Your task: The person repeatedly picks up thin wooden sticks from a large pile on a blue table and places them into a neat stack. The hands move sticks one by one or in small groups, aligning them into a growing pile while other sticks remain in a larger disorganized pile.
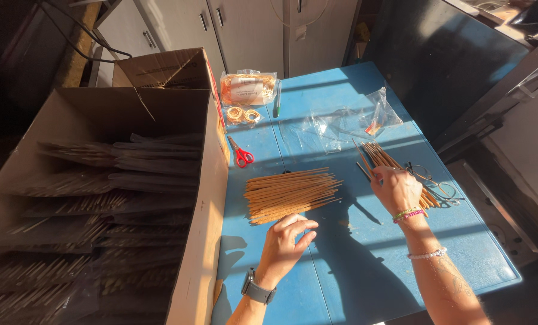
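Your left hand (286, 241) hovers just below the loose pile of thin brown sticks (290, 194) that lies in the middle of the blue desk (353, 265). The fingers are slack and parted, with nothing in them, and the fingertips sit a little short of the pile's near edge. The pile lies straight ahead of that hand, its long axis running left to right across the desk, tilted up slightly at the right end.

Your right hand (396, 189) is clenched around a second bunch of sticks (384, 159), which fans up and to the left out of your fist, well apart from the pile's own line. So the left hand is the nearer one to the pile, facing its long side rather than an end.

Red-handled scissors (241, 154) lie just beyond the pile's left end. An open cardboard box (199, 229) of packed stick bundles stands against the desk's left edge.
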